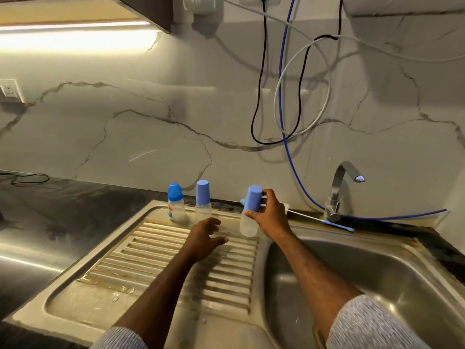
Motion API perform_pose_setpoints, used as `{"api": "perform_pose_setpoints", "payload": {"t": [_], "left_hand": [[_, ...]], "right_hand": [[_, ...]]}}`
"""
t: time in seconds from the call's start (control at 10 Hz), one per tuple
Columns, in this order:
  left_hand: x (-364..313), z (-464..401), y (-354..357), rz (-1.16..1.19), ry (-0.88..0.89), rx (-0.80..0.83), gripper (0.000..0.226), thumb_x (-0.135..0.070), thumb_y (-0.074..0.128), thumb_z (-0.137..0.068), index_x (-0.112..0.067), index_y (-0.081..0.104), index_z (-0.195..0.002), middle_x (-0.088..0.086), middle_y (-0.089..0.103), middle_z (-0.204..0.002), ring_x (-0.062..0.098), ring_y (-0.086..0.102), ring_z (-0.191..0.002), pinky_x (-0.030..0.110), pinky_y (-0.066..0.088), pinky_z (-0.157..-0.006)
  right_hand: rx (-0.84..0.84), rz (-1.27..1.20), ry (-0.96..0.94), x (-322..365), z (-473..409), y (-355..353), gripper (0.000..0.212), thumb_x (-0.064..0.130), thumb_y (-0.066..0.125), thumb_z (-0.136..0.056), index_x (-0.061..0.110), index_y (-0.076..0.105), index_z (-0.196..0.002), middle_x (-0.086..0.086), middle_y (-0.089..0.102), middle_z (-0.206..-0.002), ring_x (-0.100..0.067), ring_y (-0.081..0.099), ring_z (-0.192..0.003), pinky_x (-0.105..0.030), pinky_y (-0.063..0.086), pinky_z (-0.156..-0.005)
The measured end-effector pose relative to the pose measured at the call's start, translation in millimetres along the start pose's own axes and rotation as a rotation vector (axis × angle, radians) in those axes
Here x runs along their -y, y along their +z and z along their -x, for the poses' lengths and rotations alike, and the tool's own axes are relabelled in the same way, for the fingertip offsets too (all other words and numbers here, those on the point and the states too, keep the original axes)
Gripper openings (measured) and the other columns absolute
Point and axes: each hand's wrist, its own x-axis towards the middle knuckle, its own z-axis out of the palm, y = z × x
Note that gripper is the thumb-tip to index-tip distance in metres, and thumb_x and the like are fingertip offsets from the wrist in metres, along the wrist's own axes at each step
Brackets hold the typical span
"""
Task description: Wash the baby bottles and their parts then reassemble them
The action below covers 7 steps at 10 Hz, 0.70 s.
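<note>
Two bare hands work over a steel sink [377, 285] unit, both forearms reaching forward from striped sleeves. Nearest, the ribbed draining board [161, 263] carries a few water drops and streaks. Above it the left hand [205, 239] hovers with fingers spread and loosely bent, holding nothing. Just beyond, at the board's inner edge beside the basin, the right hand [270, 217] grips a clear baby bottle [249, 224] where its blue cap [254, 199] meets the body, thumb and fingers curled round it; the bottle tilts a little, and whether its base rests on the steel cannot be told.

Three bottles are in sight. Besides the one in hand, two stand upright at the back rim of the draining board: a printed bottle [176, 209] with a rounded darker blue cap, and just beside it a plain clear bottle [203, 209] with a tall light-blue cap. All three appear capped and assembled. One bottle brush [324, 220] with a blue handle lies along the back ledge, near the single tap [338, 190], which shows no running water.

Judging by the wet board and the capped bottles, washing and reassembly look nearly finished, with the third bottle perhaps being set beside the others. It could equally be the start, with nothing yet taken apart; a single view does not settle it.
</note>
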Motion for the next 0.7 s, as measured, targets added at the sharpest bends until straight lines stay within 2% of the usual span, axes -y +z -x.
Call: {"api": "perform_pose_setpoints", "payload": {"t": [0.1,0.3,0.4,0.5,0.6,0.7], "left_hand": [[0.2,-13.5,-0.2,-0.085,0.002,0.007,0.048,-0.028,0.08,-0.085,-0.016,0.062,-0.127,0.003,0.067,-0.12,0.01,0.061,-0.102,0.026,0.052,-0.09],[-4.5,-31.2,2.6,-0.171,0.034,0.025,0.041,-0.031,0.079,-0.087,-0.016,0.066,-0.123,-0.001,0.068,-0.113,0.006,0.059,-0.094,0.016,0.043,-0.077],[-0.6,-34.0,4.3,-0.189,0.044,0.036,0.037,-0.029,0.079,-0.087,-0.015,0.067,-0.119,0.0,0.069,-0.112,0.004,0.06,-0.093,0.012,0.043,-0.074],[0.9,-33.6,2.0,-0.187,0.046,0.052,0.034,-0.027,0.08,-0.086,-0.014,0.069,-0.116,0.001,0.071,-0.111,0.006,0.063,-0.095,0.016,0.048,-0.08],[-1.6,-34.0,-1.8,-0.176,0.034,0.055,0.033,-0.024,0.081,-0.085,-0.013,0.07,-0.115,0.002,0.071,-0.11,0.009,0.064,-0.096,0.019,0.049,-0.083],[-11.5,-30.6,-7.9,-0.162,0.024,0.053,0.031,-0.023,0.08,-0.086,-0.012,0.071,-0.114,0.003,0.072,-0.109,0.009,0.065,-0.096,0.019,0.05,-0.082]], "right_hand": [[0.006,0.05,0.01,-0.4,-19.9,8.1,0.072,0.015,0.087,-0.076,0.019,0.044,-0.134,-0.009,0.058,-0.136,-0.022,0.06,-0.112,-0.039,0.051,-0.092],[0.031,0.115,0.012,-10.9,-37.7,28.2,0.07,0.017,0.087,-0.076,0.018,0.044,-0.132,-0.009,0.059,-0.137,-0.022,0.061,-0.113,-0.035,0.049,-0.088],[0.041,0.104,0.042,-19.4,-40.9,32.7,0.072,0.016,0.086,-0.078,0.018,0.042,-0.135,-0.01,0.057,-0.138,-0.023,0.059,-0.116,-0.036,0.048,-0.09],[0.045,0.096,0.063,-21.6,-40.7,31.3,0.076,0.017,0.085,-0.078,0.019,0.04,-0.139,-0.011,0.055,-0.14,-0.024,0.058,-0.117,-0.037,0.047,-0.09],[0.07,0.078,0.081,-20.4,-39.1,27.6,0.081,0.016,0.085,-0.078,0.02,0.037,-0.142,-0.012,0.053,-0.143,-0.028,0.057,-0.124,-0.042,0.047,-0.098],[0.05,0.067,0.093,-15.5,-33.4,20.3,0.084,0.015,0.087,-0.076,0.021,0.037,-0.142,-0.012,0.052,-0.142,-0.027,0.056,-0.123,-0.041,0.048,-0.099]]}}
